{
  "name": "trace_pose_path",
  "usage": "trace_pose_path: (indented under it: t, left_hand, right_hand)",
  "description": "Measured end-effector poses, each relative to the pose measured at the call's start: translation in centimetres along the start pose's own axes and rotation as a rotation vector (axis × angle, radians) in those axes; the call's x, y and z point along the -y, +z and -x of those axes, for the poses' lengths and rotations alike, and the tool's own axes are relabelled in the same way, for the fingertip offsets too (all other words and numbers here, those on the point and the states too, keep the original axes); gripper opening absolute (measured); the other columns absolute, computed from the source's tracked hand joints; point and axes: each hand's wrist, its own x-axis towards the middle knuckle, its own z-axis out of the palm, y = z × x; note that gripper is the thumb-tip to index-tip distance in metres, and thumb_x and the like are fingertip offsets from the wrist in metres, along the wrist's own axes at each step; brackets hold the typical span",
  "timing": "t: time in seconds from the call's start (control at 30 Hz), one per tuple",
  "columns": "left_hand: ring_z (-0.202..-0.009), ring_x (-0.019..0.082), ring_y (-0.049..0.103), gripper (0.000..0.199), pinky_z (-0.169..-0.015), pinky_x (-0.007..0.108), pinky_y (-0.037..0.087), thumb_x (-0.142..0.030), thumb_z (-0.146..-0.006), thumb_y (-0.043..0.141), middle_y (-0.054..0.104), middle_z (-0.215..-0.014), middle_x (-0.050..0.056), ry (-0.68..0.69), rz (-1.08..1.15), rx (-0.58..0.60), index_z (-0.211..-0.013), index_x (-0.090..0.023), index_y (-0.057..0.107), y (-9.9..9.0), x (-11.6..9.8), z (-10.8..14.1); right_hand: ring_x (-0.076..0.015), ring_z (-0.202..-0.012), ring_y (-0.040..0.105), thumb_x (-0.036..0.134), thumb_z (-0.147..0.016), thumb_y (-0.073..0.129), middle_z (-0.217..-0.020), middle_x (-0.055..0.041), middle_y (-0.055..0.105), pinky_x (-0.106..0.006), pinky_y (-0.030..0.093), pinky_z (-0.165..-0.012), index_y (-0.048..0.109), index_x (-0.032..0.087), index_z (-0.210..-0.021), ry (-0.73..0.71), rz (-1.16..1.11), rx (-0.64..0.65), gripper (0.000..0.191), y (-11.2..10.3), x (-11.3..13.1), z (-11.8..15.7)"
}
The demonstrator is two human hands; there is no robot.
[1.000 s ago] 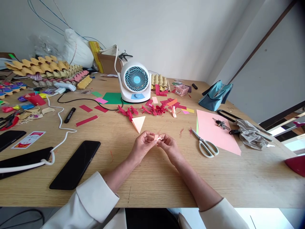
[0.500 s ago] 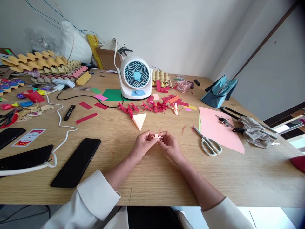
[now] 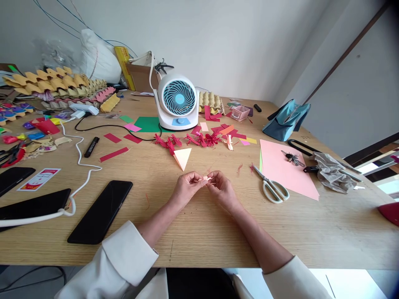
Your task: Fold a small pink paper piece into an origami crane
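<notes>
Between the fingertips of both hands is a small pale pink paper piece with narrow strips sticking out at its sides. My left hand pinches it from the left, and my right hand pinches it from the right. The fingers partly hide the paper. Just beyond my left hand lies a folded cream paper triangle. A row of crumpled red paper pieces is farther back, with a pale pink one at its right end. White-handled scissors lie open to the right of my right hand.
A white fan stands at the back. Pink paper sheets with keys on them lie at right, near a blue bag. Left are a black phone, a marker and a white cable.
Both hands stay in the same place, still pinching the paper piece. The piece has tilted slightly between the fingertips. The view has shifted a little.
</notes>
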Motion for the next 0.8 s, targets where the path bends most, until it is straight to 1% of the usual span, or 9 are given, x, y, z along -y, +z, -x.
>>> trace_pose_path:
  t: [0.2,0.3,0.37,0.43,0.5,0.57,0.67,0.8]
  left_hand:
    - [-0.061,0.013,0.057,0.026,-0.061,0.024,0.042,-0.038,-0.068,0.078,0.064,-0.064,0.0,0.014,-0.069,-0.039,-0.064,-0.016,0.064,0.2,0.7,-0.2]
    - [-0.065,0.015,0.062,0.024,-0.063,0.025,0.045,-0.039,-0.073,0.074,0.069,-0.068,0.002,0.025,-0.09,-0.016,-0.068,-0.016,0.067,0.3,0.9,-0.5]
    - [-0.067,0.017,0.065,0.024,-0.067,0.026,0.048,-0.04,-0.076,0.072,0.071,-0.071,0.003,0.033,-0.09,0.012,-0.078,-0.017,0.07,0.2,0.9,-0.7]
    - [-0.072,0.018,0.068,0.027,-0.073,0.028,0.05,-0.04,-0.077,0.072,0.073,-0.074,0.004,0.05,-0.085,0.021,-0.092,-0.018,0.07,-0.1,1.0,-0.9]
    - [-0.081,0.02,0.07,0.034,-0.08,0.03,0.05,-0.04,-0.079,0.071,0.075,-0.083,0.006,0.075,-0.089,0.006,-0.106,-0.019,0.068,-0.6,1.1,-1.1]
    - [-0.088,0.02,0.07,0.037,-0.085,0.031,0.049,-0.039,-0.079,0.071,0.076,-0.093,0.008,0.088,-0.092,-0.046,-0.11,-0.019,0.068,-1.1,1.3,-1.3]
    - [-0.092,0.02,0.068,0.032,-0.086,0.031,0.048,-0.037,-0.078,0.072,0.074,-0.097,0.009,0.076,-0.105,-0.115,-0.105,-0.019,0.07,-1.6,1.4,-1.6]
    - [-0.09,0.019,0.066,0.023,-0.083,0.03,0.048,-0.032,-0.076,0.072,0.073,-0.094,0.008,0.056,-0.1,-0.14,-0.094,-0.018,0.072,-1.8,1.2,-1.8]
  right_hand:
    - [-0.0155,-0.073,0.058,0.031,-0.074,0.07,-0.078,0.0001,0.061,-0.029,0.044,-0.066,0.056,0.023,-0.092,0.025,0.03,-0.022,0.024,0.1,0.2,-0.1]
    - [-0.0147,-0.072,0.058,0.03,-0.073,0.069,-0.077,0.0008,0.061,-0.028,0.044,-0.065,0.056,0.022,-0.093,0.024,0.038,-0.03,0.025,0.0,0.1,-0.3]
    - [-0.0138,-0.07,0.057,0.029,-0.071,0.069,-0.077,0.0017,0.06,-0.027,0.043,-0.064,0.056,0.022,-0.095,0.023,0.051,-0.061,0.028,-0.3,0.0,-0.6]
    - [-0.0131,-0.066,0.057,0.029,-0.069,0.069,-0.075,0.0025,0.061,-0.026,0.041,-0.062,0.056,0.022,-0.096,0.035,0.059,-0.104,0.031,-0.8,-0.2,-1.0]
    - [-0.013,-0.063,0.057,0.029,-0.067,0.069,-0.071,0.0035,0.061,-0.026,0.04,-0.059,0.054,0.022,-0.096,0.059,0.059,-0.138,0.033,-1.4,-0.3,-1.3]
    - [-0.013,-0.062,0.057,0.03,-0.066,0.068,-0.069,0.0039,0.061,-0.025,0.039,-0.057,0.053,0.021,-0.095,0.077,0.072,-0.167,0.034,-2.0,-0.5,-1.6]
    - [-0.013,-0.063,0.057,0.031,-0.068,0.065,-0.07,0.0033,0.062,-0.025,0.04,-0.057,0.052,0.021,-0.096,0.089,0.153,-0.206,0.033,-2.8,-0.7,-2.1]
    - [-0.0131,-0.061,0.057,0.03,-0.069,0.063,-0.066,0.0033,0.063,-0.025,0.039,-0.056,0.052,0.02,-0.096,0.119,0.263,-0.226,0.031,-3.6,-0.7,-3.3]
